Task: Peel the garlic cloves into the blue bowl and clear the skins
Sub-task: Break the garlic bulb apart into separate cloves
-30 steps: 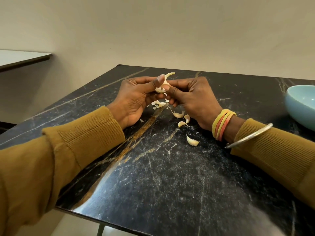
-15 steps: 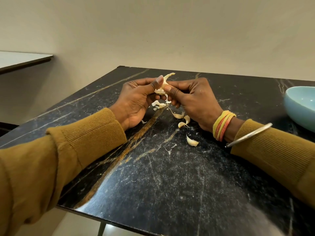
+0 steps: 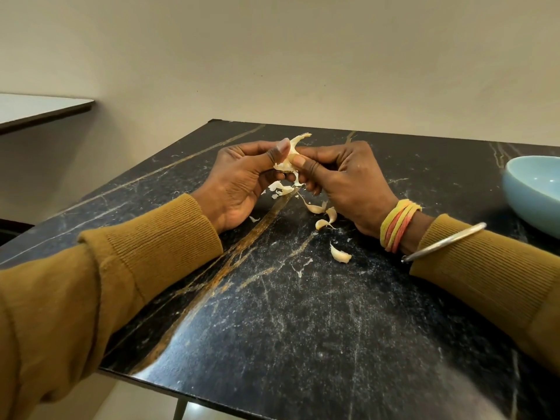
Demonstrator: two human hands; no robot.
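Garlic clove (image 3: 287, 161) at frame centre, upper half, held just above the table between both hands, with a curl of skin sticking up from its top. Left hand (image 3: 242, 183) has its fingers curled, thumb pressed on the clove's left side. Right hand (image 3: 342, 180) is curled too, thumb and fingers pinching the clove's right side. The fingertips of both hands meet at the clove.

Loose skins (image 3: 316, 209) lie on the black marble table (image 3: 272, 313) just below the hands. One more pale piece (image 3: 341, 254) sits lower, near the right wrist; skin or clove, cannot tell.

Blue bowl (image 3: 533, 195) at the right edge, cut off by the frame, well apart from the hands. Its inside is only partly seen.

Right wrist wears yellow-orange thread bands (image 3: 397, 225) and a metal bangle (image 3: 445, 242). Mustard sleeves on both arms. Second tabletop (image 3: 39, 110) at upper left, against the beige wall.
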